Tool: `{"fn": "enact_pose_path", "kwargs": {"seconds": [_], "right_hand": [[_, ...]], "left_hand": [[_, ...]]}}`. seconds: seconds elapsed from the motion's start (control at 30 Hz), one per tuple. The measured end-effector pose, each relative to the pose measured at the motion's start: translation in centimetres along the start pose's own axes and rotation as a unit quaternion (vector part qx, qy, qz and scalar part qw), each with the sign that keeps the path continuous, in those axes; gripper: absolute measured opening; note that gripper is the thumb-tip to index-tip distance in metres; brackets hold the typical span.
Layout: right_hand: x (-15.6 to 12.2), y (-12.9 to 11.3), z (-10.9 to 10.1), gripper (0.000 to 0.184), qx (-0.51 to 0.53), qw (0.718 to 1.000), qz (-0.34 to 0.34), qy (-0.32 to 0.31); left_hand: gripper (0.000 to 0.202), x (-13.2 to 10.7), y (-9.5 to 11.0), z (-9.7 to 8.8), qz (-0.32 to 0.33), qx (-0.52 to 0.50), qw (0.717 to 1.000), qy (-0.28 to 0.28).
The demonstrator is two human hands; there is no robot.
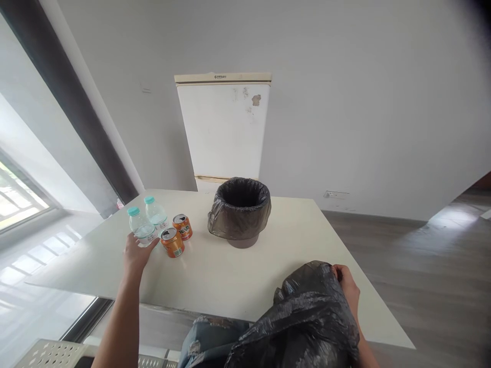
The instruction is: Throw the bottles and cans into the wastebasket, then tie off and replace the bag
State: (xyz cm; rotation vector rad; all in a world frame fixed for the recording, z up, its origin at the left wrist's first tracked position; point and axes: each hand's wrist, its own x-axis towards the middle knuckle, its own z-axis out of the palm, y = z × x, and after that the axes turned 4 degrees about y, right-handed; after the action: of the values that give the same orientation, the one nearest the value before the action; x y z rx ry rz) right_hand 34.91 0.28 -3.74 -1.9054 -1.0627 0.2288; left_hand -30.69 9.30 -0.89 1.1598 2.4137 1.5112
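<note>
My left hand (pixel 136 255) is around the lower part of a clear plastic bottle (pixel 140 225) with a teal cap, its thumb on the right side. A second, similar bottle (pixel 155 212) stands just behind. Close to my thumb stands an orange drink can (pixel 172 244), and another orange can (pixel 183 227) is behind it; both are upright with opened tops. At the lower right, my right hand (pixel 347 286) pinches the edge of a black garbage bag (pixel 307 312), which hangs crumpled over the table's near edge and my lap.
A small trash bin (pixel 241 243) lined with a dark bag (pixel 240 220) stands mid-table. All this is on a white table (pixel 215 281). Beyond it are a white refrigerator (pixel 226 128) and a grey wall. A perforated seat (pixel 49 355) shows at the lower left.
</note>
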Motion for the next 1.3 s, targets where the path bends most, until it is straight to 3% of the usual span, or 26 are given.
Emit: {"fn": "enact_pose_path", "kwargs": {"seconds": [0.13,0.23,0.33,0.43,0.5,0.53,0.63,0.67,0.73,0.77,0.83,0.9,0.93,1.07,1.17,1.23,1.3], "right_hand": [[0.0,0.2,0.1,0.054,0.005,1.0,-0.004,0.004],[0.0,0.3,0.2,0.053,0.003,1.0,-0.011,0.005],[0.0,0.2,0.1,0.052,-0.006,1.0,-0.008,-0.003],[0.0,0.1,0.0,0.051,-0.009,1.0,-0.004,-0.012],[0.0,0.0,0.0,0.052,-0.01,1.0,-0.003,-0.014],[0.0,0.0,0.0,0.052,-0.01,1.0,-0.002,-0.015],[-0.1,0.0,0.0,0.051,-0.006,1.0,-0.001,-0.01],[-0.2,-0.1,0.0,0.051,-0.004,1.0,0.0,-0.008],[-0.3,-0.3,-0.1,0.05,0.002,1.0,0.001,-0.005],[-0.4,-0.4,-0.1,0.05,0.005,1.0,0.001,-0.007],[-0.4,-0.5,-0.1,0.049,0.014,1.0,-0.004,-0.012],[-0.4,-0.4,0.0,0.049,0.031,0.999,-0.008,-0.014],[-0.3,-0.3,0.1,0.049,0.041,0.999,-0.009,-0.01],[-0.1,-0.9,0.1,0.051,0.075,0.997,-0.003,0.031],[-0.2,-3.5,-0.9,0.05,0.168,0.985,0.023,0.029],[-0.4,-6.1,-2.1,0.052,0.267,0.963,0.026,0.004],[-0.7,-8.6,-2.9,0.063,0.349,0.935,-0.007,-0.064]], "left_hand": [[0.097,-0.8,0.8,-1.1,0.008,0.023,1.0,-0.014],[0.097,-2.7,2.5,-2.4,0.017,0.038,0.998,0.043],[0.068,-6.0,5.6,-3.4,0.071,0.025,0.987,0.145],[0.035,-10.7,9.9,-3.6,0.106,-0.01,0.984,0.142],[0.028,-14.7,12.7,-3.4,0.122,-0.047,0.989,0.069],[0.027,-16.9,13.9,-3.3,0.136,-0.088,0.986,-0.024],[0.021,-24.3,16.4,-2.8,0.166,-0.162,0.924,-0.304],[0.032,-26.7,16.7,-2.5,0.176,-0.164,0.895,-0.375],[0.091,-31.1,16.7,-1.8,0.199,-0.147,0.847,-0.471],[0.105,-32.8,16.5,-1.4,0.208,-0.129,0.827,-0.506],[0.085,-34.7,15.9,-0.6,0.22,-0.095,0.795,-0.557],[0.053,-34.9,15.7,-0.3,0.215,-0.097,0.787,-0.57],[0.046,-34.3,15.7,-0.4,0.203,-0.116,0.796,-0.558],[0.023,-29.7,16.7,-0.8,0.102,-0.215,0.877,-0.418],[0.013,-26.1,17.1,-0.6,0.037,-0.274,0.906,-0.321],[0.016,-24.4,16.8,-0.1,-0.043,-0.346,0.894,-0.281],[0.025,-23.5,16.4,0.2,-0.17,-0.435,0.845,-0.261]]}}
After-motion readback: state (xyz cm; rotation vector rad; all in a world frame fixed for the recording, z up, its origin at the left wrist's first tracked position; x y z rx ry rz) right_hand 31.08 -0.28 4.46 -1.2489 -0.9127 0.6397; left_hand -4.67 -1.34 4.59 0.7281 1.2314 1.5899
